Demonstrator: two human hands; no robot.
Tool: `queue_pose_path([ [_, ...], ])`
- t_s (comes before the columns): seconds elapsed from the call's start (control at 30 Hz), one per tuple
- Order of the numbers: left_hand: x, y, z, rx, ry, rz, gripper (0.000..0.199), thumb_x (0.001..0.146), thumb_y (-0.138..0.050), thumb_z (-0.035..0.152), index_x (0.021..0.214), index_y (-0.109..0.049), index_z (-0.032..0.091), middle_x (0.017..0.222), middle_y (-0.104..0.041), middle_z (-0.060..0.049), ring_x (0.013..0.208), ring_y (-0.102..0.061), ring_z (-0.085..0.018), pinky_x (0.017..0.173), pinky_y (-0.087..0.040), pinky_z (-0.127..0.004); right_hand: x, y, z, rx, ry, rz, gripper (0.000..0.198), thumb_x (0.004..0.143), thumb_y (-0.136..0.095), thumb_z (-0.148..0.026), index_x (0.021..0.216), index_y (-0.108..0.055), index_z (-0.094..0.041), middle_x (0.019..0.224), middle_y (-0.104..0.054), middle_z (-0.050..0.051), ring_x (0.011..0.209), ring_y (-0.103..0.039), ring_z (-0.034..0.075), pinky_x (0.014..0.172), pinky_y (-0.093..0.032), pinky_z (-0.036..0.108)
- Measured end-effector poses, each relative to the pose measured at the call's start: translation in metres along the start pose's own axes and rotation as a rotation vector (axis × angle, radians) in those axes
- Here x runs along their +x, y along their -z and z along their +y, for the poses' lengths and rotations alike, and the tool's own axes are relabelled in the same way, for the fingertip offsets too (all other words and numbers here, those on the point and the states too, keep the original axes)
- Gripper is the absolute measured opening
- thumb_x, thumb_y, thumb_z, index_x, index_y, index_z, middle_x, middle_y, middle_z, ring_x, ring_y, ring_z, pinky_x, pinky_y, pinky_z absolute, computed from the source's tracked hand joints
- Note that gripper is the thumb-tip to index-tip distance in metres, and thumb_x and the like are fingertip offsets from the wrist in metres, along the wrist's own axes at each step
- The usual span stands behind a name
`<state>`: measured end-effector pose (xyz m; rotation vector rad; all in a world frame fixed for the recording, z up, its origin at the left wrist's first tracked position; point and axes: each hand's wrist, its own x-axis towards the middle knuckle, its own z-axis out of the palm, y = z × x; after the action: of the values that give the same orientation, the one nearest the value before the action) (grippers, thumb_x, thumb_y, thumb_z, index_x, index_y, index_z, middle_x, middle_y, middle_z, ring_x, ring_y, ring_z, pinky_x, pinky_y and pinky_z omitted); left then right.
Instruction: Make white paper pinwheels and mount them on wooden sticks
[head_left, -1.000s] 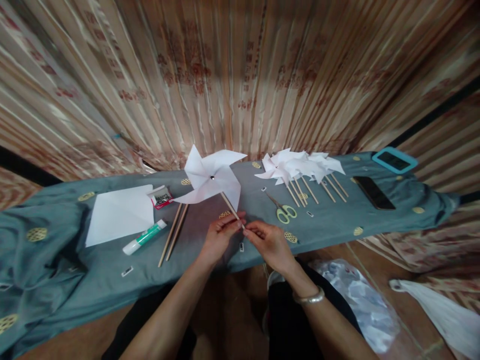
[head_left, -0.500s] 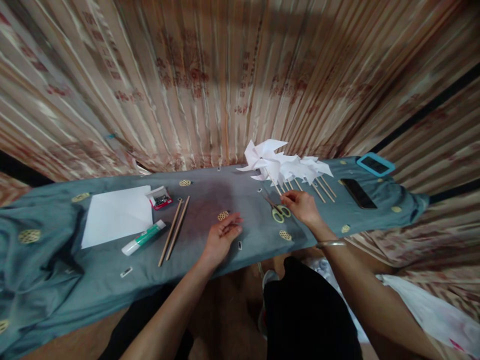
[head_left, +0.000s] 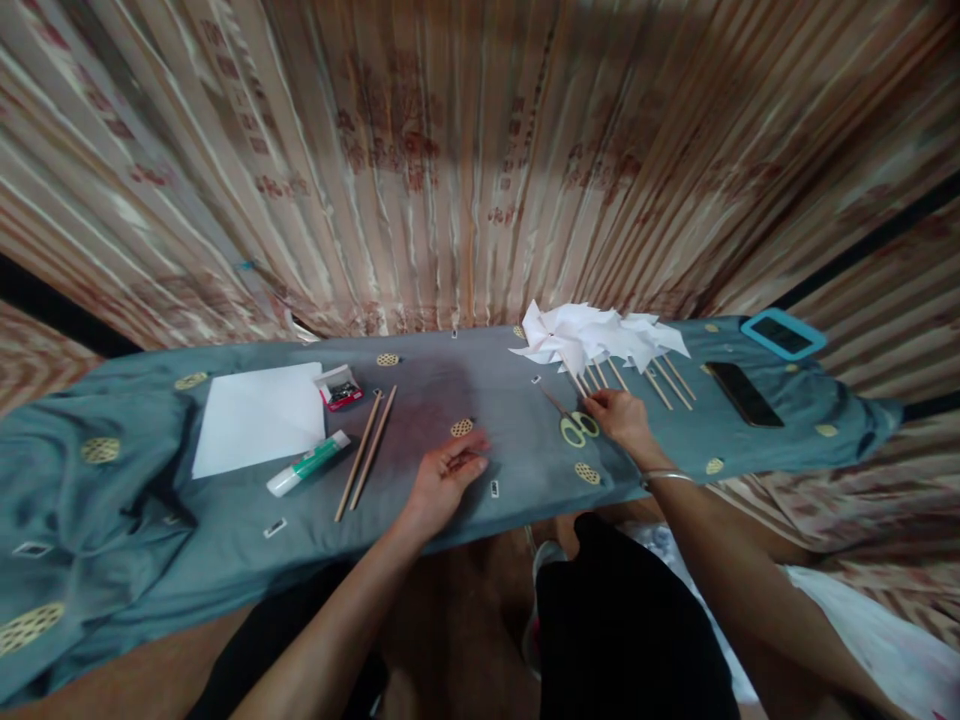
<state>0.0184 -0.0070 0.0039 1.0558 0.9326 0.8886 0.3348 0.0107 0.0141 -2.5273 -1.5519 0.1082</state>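
Observation:
My right hand (head_left: 621, 418) pinches the stick of a white paper pinwheel (head_left: 550, 338), which lies at the left end of a row of overlapping white pinwheels (head_left: 646, 340) on wooden sticks. Just left of those fingers is a pair of scissors (head_left: 573, 429) with yellow-green handles. My left hand (head_left: 442, 485) is over the front middle of the cloth-covered table (head_left: 525, 470), its fingers loosely apart and nothing in them. Two wooden sticks (head_left: 365, 455) lie side by side to its left.
Left of the sticks are a glue stick (head_left: 308, 464), a small red-and-white box (head_left: 338, 388) of small dark pieces, and white paper (head_left: 259, 420). A dark phone (head_left: 745, 394) and a blue-framed device (head_left: 784, 333) lie at the right. A curtain (head_left: 450, 180) hangs behind.
My right hand has lowered the pinwheel, whose head now rests closer against the others in the row. My left hand has hardly moved. The whole view has shifted slightly.

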Motion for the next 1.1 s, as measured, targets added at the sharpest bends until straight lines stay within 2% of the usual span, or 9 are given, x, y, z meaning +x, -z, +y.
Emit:
queue_pose_path([
  [0.23, -0.012, 0.003, 0.002, 0.021, 0.021, 0.013, 0.034, 0.072, -0.073, 0.020, 0.106, -0.074, 0.015, 0.102, -0.075, -0.008, 0.073, -0.063, -0.013, 0.077, -0.052, -0.027, -0.014, 0.008, 0.003, -0.053, 0.013, 0.025, 0.035, 0.090, -0.055, -0.035, 0.104, -0.075, -0.010, 0.092, -0.075, 0.024, 0.077, -0.070, 0.033, 0.067, -0.047, 0.040],
  [0.4, -0.022, 0.009, 0.007, 0.068, -0.022, 0.067, 0.031, 0.077, -0.068, 0.016, 0.108, -0.073, 0.012, 0.101, -0.075, -0.009, 0.076, -0.064, -0.014, 0.077, -0.052, -0.027, -0.039, 0.010, -0.019, -0.064, 0.188, 0.245, 0.041, 0.093, -0.044, -0.034, 0.113, -0.070, -0.010, 0.091, -0.074, 0.024, 0.076, -0.070, 0.033, 0.068, -0.048, 0.043],
  [0.5, -0.028, 0.017, 0.017, 0.172, -0.148, 0.114, 0.027, 0.082, -0.064, 0.017, 0.106, -0.074, 0.015, 0.100, -0.074, -0.008, 0.083, -0.065, -0.017, 0.079, -0.052, -0.028, -0.058, 0.003, -0.070, 0.068, 0.343, 0.226, 0.039, 0.094, -0.043, -0.037, 0.106, -0.073, -0.014, 0.093, -0.075, 0.020, 0.081, -0.071, 0.030, 0.072, -0.048, 0.038],
  [0.6, -0.031, 0.025, 0.026, 0.251, -0.269, 0.184, 0.023, 0.085, -0.061, 0.017, 0.102, -0.075, 0.017, 0.101, -0.073, -0.006, 0.091, -0.065, -0.018, 0.085, -0.051, -0.028, -0.066, 0.000, -0.138, 0.296, 0.464, 0.098, 0.033, 0.091, -0.048, -0.037, 0.096, -0.074, -0.018, 0.090, -0.078, 0.012, 0.080, -0.071, 0.026, 0.071, -0.048, 0.033],
  [0.7, -0.036, 0.022, 0.021, 0.137, -0.143, 0.194, 0.020, 0.085, -0.058, 0.014, 0.095, -0.075, 0.015, 0.096, -0.074, -0.006, 0.087, -0.065, -0.017, 0.083, -0.051, -0.027, -0.054, 0.016, -0.204, 0.486, 0.549, 0.037, 0.029, 0.090, -0.052, -0.037, 0.084, -0.074, -0.018, 0.077, -0.076, 0.006, 0.070, -0.068, 0.020, 0.067, -0.045, 0.029],
  [0.77, -0.043, 0.012, 0.010, 0.076, -0.043, 0.129, 0.020, 0.084, -0.057, 0.013, 0.092, -0.075, 0.014, 0.086, -0.074, -0.006, 0.080, -0.066, -0.017, 0.077, -0.053, -0.027, -0.043, 0.032, -0.245, 0.541, 0.630, 0.060, 0.029, 0.091, -0.054, -0.036, 0.079, -0.072, -0.018, 0.071, -0.073, 0.004, 0.066, -0.064, 0.018, 0.065, -0.043, 0.028],
  [0.87, -0.056, -0.008, -0.010, 0.095, -0.037, -0.012, 0.021, 0.083, -0.057, 0.013, 0.092, -0.077, 0.015, 0.090, -0.075, -0.006, 0.084, -0.067, -0.018, 0.079, -0.053, -0.028, -0.043, 0.045, -0.303, 0.474, 0.872, -0.044, 0.022, 0.092, -0.057, -0.031, 0.083, -0.073, -0.018, 0.077, -0.074, 0.004, 0.072, -0.065, 0.017, 0.066, -0.041, 0.027],
  [1.0, -0.067, -0.028, -0.030, 0.066, -0.067, -0.172, 0.019, 0.078, -0.061, 0.011, 0.087, -0.076, 0.016, 0.093, -0.076, -0.004, 0.093, -0.068, -0.023, 0.090, -0.053, -0.035, -0.079, 0.014, -0.369, 0.190, 1.189, -0.273, 0.022, 0.095, -0.057, -0.029, 0.100, -0.073, -0.016, 0.096, -0.076, 0.008, 0.089, -0.068, 0.020, 0.079, -0.045, 0.029],
  [1.1, -0.068, -0.032, -0.037, -0.092, -0.094, -0.197, 0.023, 0.079, -0.062, 0.012, 0.098, -0.074, 0.015, 0.100, -0.075, -0.006, 0.113, -0.063, -0.029, 0.101, -0.048, -0.041, -0.101, -0.025, -0.397, 0.094, 1.247, -0.319, 0.048, 0.088, -0.068, -0.032, 0.130, -0.059, -0.011, 0.135, -0.062, 0.017, 0.122, -0.058, 0.026, 0.100, -0.042, 0.034],
])
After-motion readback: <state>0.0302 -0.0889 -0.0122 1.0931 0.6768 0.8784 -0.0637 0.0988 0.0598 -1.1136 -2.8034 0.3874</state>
